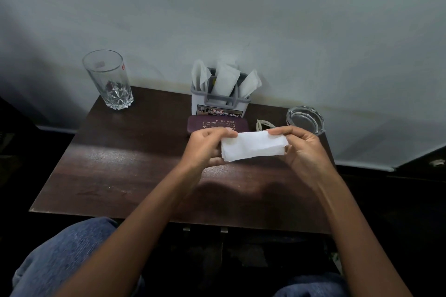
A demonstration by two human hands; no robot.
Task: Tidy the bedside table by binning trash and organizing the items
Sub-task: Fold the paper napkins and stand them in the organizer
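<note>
Far left on the desk (120, 164) I note a glass (107, 79), upright and well apart from the work.

Left hand (205, 149): the fingers curl over and pinch the left end of a folded white tissue (253, 147). The tissue is held in the air above the middle of the desk, touching nothing else. Its long axis runs left to right, with the right end slightly farther from me.

Directly beyond it stands a grey holder (220, 103) with three tissues upright in it. A maroon case (212, 125) lies flat against the holder's near side.

Right hand (304, 149): thumb and fingers pinch the tissue's right end. A coiled cord (264, 125) and a glass ashtray (305, 119) lie just beyond this hand.

My assessment is that the holder sits nearer the left hand. To slot in, the tissue would need turning on end and carrying over the case.
</note>
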